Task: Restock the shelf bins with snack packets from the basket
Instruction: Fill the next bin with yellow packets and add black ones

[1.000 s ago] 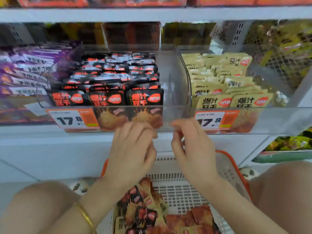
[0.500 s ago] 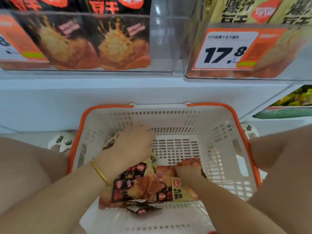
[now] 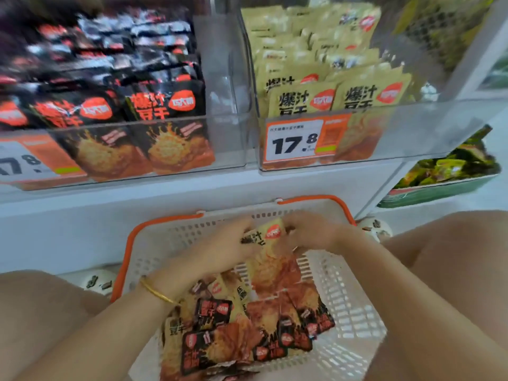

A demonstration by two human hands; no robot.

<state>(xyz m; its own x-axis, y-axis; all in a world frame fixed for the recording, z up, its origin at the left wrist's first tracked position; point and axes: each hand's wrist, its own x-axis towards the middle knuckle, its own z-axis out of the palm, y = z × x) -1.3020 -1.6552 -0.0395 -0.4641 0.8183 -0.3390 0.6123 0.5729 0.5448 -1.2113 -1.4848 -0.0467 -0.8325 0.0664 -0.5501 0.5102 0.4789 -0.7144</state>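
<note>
Beige foil snack packet (image 3: 270,237) pinched by left hand (image 3: 220,250), right hand (image 3: 313,233) above orange-rimmed white plastic basket (image 3: 357,312); mixed pile (image 3: 247,328) unshelved inside.

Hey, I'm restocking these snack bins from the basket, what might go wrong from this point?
The left hand and right hand hold a yellow packet over the basket; the black-packet bin stands directly beside the yellow-packet bin, so it might go in the wrong one. The pile in the basket mixes black and yellow packets, so a hurried grab may pick up both kinds.
</note>
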